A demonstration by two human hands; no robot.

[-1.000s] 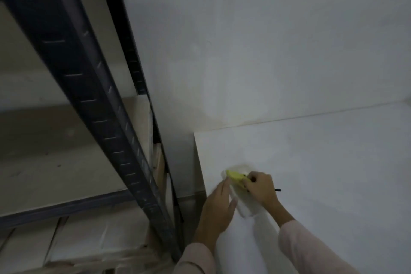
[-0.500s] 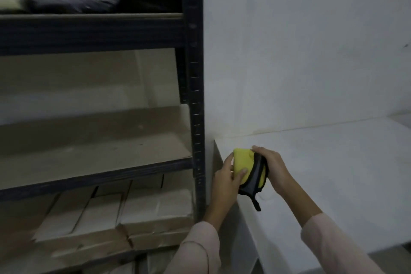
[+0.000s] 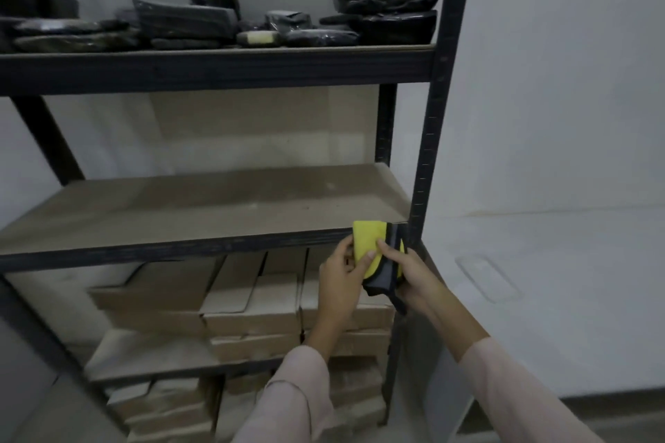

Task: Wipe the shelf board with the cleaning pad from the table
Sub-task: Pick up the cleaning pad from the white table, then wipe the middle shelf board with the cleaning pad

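Head view, the only one. I hold the cleaning pad point(image 3: 374, 251) in both hands, in the air just in front of the right end of the shelf board point(image 3: 201, 209), at the level of its dark front rail; whether the pad touches the rail cannot be told. Pad: yellow face toward me, dark grey band and a dark strap hanging from its lower right. My left hand point(image 3: 340, 275) grips the left edge, thumb laid across the yellow face and fingers curled behind it. My right hand point(image 3: 408, 271) grips the right side, fingers pressed together over the grey band, forefinger tip on the yellow. Both sleeves are pale pink. The shelf board is bare brown fibreboard, dull and faintly speckled, set in a black metal rack point(image 3: 433, 140). Upper shelf: black plastic-wrapped packages point(image 3: 387, 4) lie in a row, some stacked. Lower shelves: flat cardboard boxes point(image 3: 252, 306) are stacked in piles. To the right of the rack's front post stands the white table point(image 3: 539, 248), its near corner just beside the post; a clear flat rectangular item point(image 3: 487, 277) lies on it, too faint to identify. Lighting dim; edges of the picture blurred.
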